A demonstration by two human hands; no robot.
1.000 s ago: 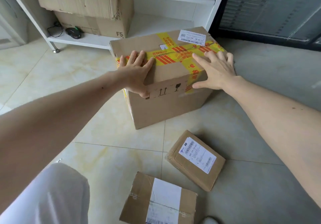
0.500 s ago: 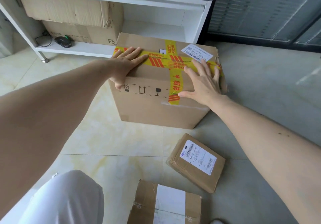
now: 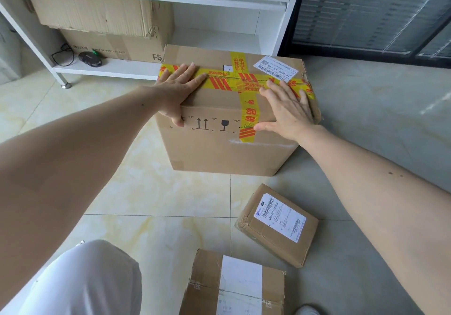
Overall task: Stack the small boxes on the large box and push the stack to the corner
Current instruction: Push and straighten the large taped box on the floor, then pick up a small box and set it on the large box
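Note:
A large cardboard box (image 3: 219, 151) with yellow and red tape stands on the tiled floor in front of a white shelf. My left hand (image 3: 179, 90) lies flat on its top left, thumb hooked over the front face. My right hand (image 3: 288, 109) presses on the top right, thumb also on the front face. Closer to me, a small box (image 3: 275, 226) with a white label lies on the floor. A second small box (image 3: 234, 288), with a white strip across it, sits at the bottom edge, partly cut off.
The white shelf (image 3: 102, 69) holds stacked cardboard boxes (image 3: 97, 16) and a black mouse (image 3: 89, 58) with its cable. A dark slatted window frame (image 3: 366, 21) stands at the back right. My knee in white cloth (image 3: 85, 280) is at the lower left.
The large box has been turned under both hands, so that its front face with the arrow marks now faces me squarely. Both hands stayed on its top.

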